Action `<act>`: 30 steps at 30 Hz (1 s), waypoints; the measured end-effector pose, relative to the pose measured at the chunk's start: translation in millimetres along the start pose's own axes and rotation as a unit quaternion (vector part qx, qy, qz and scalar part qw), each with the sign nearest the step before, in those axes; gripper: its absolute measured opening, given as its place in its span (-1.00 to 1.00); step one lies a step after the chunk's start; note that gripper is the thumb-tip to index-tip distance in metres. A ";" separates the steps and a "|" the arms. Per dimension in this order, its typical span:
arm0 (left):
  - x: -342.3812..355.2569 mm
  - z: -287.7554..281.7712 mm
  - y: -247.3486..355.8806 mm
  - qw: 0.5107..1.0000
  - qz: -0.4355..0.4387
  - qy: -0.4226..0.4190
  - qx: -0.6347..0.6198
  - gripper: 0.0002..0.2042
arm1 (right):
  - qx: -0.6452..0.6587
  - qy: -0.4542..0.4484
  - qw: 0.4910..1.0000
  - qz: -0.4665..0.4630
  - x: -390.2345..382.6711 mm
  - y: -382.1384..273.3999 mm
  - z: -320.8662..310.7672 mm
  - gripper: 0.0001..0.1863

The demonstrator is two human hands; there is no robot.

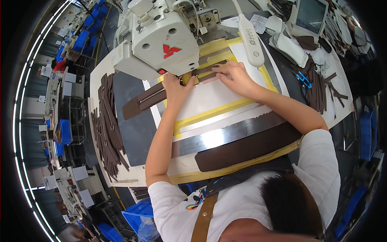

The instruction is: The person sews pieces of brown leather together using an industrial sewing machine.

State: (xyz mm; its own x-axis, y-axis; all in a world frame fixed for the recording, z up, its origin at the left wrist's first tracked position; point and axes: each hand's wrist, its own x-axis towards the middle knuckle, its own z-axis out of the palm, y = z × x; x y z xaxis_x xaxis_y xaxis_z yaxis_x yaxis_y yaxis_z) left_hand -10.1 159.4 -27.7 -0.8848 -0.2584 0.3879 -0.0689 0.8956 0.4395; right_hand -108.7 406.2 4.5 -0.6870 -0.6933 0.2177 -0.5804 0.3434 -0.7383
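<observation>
A long dark brown strip (pixel 145 99) with a zipper along its middle lies slantwise under the head of a white sewing machine (pixel 161 44). Beside the machine's sewing area, my left hand (pixel 175 91) grips the strip, its thumb pointing toward a yellowish piece (pixel 188 78) there. Part of its fingers is hidden against the machine head. Farther right, my right hand (pixel 237 77) has its fingertips pinched on the strip's right end. Under both hands is a white sheet (pixel 213 99) bordered with yellow tape.
Brown strips with zippers (pixel 108 121) are heaped at the left. A metal bar (pixel 213 138) and a wide brown piece (pixel 246 149) lie along the near edge. A white lamp (pixel 250 40) hangs over the right side. Blue-handled snippers (pixel 303 80) and more strips (pixel 316 88) lie right.
</observation>
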 end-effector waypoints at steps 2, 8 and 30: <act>-2.5 6.6 1.7 0.999 -0.003 -0.001 0.037 -0.47 | -0.007 -0.002 1.000 -0.007 3.0 1.2 -3.1 -0.65; -2.4 14.8 5.3 0.996 -0.058 0.009 -0.062 -0.45 | -0.037 0.039 0.992 -0.112 1.6 2.2 5.3 -0.67; -4.9 16.0 0.2 0.999 -0.025 0.019 0.008 -0.58 | -0.242 0.074 0.932 -0.259 29.9 -0.2 21.2 -0.62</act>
State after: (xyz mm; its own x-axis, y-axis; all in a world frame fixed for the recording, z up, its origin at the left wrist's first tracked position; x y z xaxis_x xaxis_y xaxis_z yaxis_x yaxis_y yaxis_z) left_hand -13.2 166.7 -42.5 -0.8620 -0.3167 0.3958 -0.1208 0.8867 0.4463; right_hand -119.9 371.9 -2.3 -0.2910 -0.7632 0.5769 -0.9559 0.2570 -0.1421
